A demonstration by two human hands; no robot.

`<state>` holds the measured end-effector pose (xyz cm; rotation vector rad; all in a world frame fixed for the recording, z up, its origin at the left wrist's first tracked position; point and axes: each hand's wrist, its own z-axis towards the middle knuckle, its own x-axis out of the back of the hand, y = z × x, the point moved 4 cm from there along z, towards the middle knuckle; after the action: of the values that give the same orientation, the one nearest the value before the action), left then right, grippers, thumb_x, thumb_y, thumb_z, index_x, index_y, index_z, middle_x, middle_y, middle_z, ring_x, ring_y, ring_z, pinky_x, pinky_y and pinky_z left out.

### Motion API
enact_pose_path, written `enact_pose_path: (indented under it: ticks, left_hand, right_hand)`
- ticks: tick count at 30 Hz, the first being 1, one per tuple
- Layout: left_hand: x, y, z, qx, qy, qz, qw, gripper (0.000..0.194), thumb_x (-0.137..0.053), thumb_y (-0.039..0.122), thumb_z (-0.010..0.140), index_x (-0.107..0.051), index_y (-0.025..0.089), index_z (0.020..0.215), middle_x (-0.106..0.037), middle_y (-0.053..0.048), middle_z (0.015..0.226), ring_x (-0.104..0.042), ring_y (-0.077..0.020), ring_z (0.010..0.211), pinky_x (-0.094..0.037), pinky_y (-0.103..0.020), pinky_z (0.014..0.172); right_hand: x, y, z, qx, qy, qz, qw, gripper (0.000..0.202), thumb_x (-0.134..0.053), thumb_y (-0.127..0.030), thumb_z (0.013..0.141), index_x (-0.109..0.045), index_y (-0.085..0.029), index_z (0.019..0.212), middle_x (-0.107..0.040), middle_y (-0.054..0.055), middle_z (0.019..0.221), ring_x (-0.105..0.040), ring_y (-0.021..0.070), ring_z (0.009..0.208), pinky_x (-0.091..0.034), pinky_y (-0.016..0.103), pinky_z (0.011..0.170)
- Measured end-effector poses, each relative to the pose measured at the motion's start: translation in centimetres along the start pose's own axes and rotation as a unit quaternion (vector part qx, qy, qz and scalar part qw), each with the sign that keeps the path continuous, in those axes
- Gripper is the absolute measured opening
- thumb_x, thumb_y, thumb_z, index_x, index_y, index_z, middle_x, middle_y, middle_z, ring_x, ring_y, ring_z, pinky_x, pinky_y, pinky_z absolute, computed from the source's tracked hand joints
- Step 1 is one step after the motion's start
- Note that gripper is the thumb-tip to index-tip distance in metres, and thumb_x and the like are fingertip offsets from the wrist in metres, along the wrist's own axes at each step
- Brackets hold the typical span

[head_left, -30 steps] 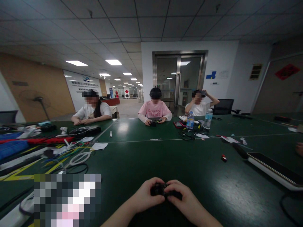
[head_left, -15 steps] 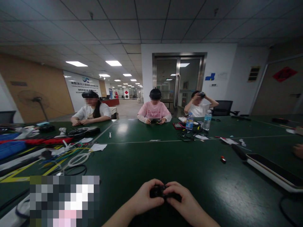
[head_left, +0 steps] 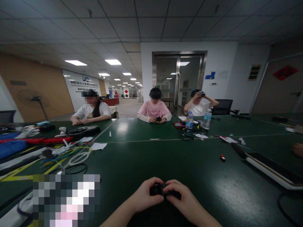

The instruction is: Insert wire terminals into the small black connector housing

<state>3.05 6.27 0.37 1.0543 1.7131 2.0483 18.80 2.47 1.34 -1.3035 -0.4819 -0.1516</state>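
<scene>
Low in the middle of the head view, both hands hold one small black object (head_left: 156,189) over the green table. My left hand (head_left: 148,195) grips its left end, with the thumb along the near side and the fingers over the far side. On the other end, my right hand (head_left: 180,197) is closed, its fingertips pressing near the middle. A darker rounded part shows between the hands. The fingers cover much of the object, so its exact kind cannot be made out.
Cables (head_left: 79,158) and a blue tray (head_left: 11,149) lie on the left. To the right are a small red-and-silver item (head_left: 222,158) and a phone-like slab (head_left: 274,170). Water bottles (head_left: 207,119) stand farther back. Three people sit across the table (head_left: 132,157); the middle person (head_left: 155,110) holds something black.
My hands keep nearly the same grip and place. Across the table, the middle person's black object now looks narrower, and that person's hands are closer together.
</scene>
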Motion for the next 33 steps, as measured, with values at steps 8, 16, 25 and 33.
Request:
enact_pose_path:
  ticks: [8,16,25,33]
  left_hand:
    - [0.07,0.23,-0.11,0.009,0.0,0.012,1.0,0.04,-0.066,0.021,0.071,-0.054,0.018,0.109,-0.059,-0.002,0.099,-0.055,-0.0184,0.09,-0.046,-0.029,0.079]
    - [0.12,0.24,-0.13,-0.002,0.006,0.016,1.0,0.038,-0.066,0.022,0.072,-0.055,0.019,0.109,-0.058,-0.002,0.099,-0.056,-0.0191,0.091,-0.045,-0.03,0.08]
    - [0.08,-0.17,-0.05,0.0,0.005,0.011,1.0,0.04,-0.066,0.023,0.072,-0.055,0.019,0.11,-0.058,-0.003,0.101,-0.056,-0.0194,0.092,-0.046,-0.03,0.079]
    - [0.15,0.15,-0.15,-0.004,0.012,0.015,1.0,0.04,-0.067,0.022,0.071,-0.056,0.018,0.109,-0.059,-0.003,0.099,-0.056,-0.0199,0.092,-0.045,-0.03,0.08]
  right_hand:
    - [-0.08,0.42,-0.03,-0.005,-0.007,-0.013,1.0,0.023,-0.059,-0.011,0.075,-0.069,-0.025,0.09,-0.06,0.003,0.108,-0.057,0.02,0.103,-0.043,0.034,0.094]
    - [-0.03,0.28,-0.07,-0.003,-0.01,-0.004,1.0,0.023,-0.059,-0.011,0.075,-0.069,-0.025,0.09,-0.06,0.003,0.107,-0.057,0.0202,0.104,-0.043,0.034,0.094]
    - [0.01,0.3,-0.02,0.0,-0.003,-0.009,1.0,0.023,-0.059,-0.011,0.074,-0.07,-0.024,0.089,-0.06,0.004,0.107,-0.058,0.0212,0.103,-0.043,0.034,0.093]
    - [-0.12,0.49,-0.01,-0.001,-0.006,-0.002,1.0,0.023,-0.058,-0.011,0.074,-0.07,-0.024,0.089,-0.06,0.004,0.108,-0.057,0.0209,0.104,-0.043,0.034,0.093]
